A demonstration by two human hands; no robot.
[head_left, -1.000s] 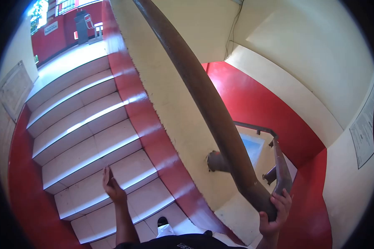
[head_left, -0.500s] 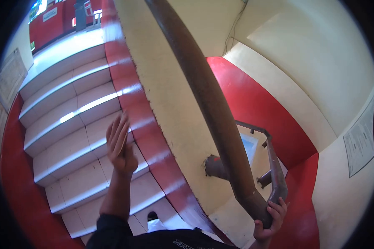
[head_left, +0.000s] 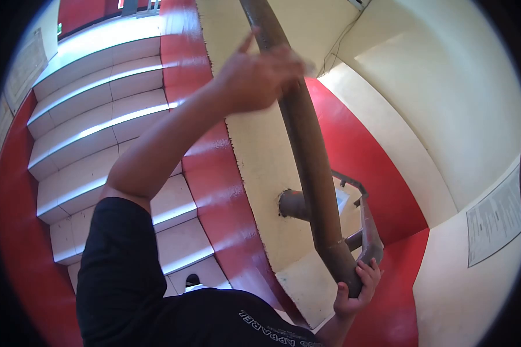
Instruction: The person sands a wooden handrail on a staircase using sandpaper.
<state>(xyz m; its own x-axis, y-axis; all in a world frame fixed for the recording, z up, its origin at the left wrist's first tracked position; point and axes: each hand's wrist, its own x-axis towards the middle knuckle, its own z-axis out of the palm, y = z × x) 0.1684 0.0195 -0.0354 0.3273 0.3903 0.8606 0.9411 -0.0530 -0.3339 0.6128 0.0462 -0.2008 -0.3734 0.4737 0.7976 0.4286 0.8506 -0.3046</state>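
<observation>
A brown metal handrail (head_left: 312,168) runs down the low cream wall and bends sharply near its lower end. My right hand (head_left: 360,284) is wrapped round this bend, thumb on the near side and fingers over the far side. My left hand (head_left: 260,78) is at the upper part of the same rail, blurred by motion. One of its digits sticks up, and the others stretch across the rail. A short round bracket (head_left: 294,205) joins the rail to the wall.
Pale tiled stairs (head_left: 107,115) rise on the left between red borders. My shoe (head_left: 192,280) is on a lower step. Beyond the bend, a second rail section (head_left: 369,222) runs along the red and cream stairwell. A printed notice (head_left: 495,220) hangs on the right wall.
My left hand has swung up and right from over the stairs to the upper handrail. My right hand keeps its grip at the bend. The view has shifted slightly.
</observation>
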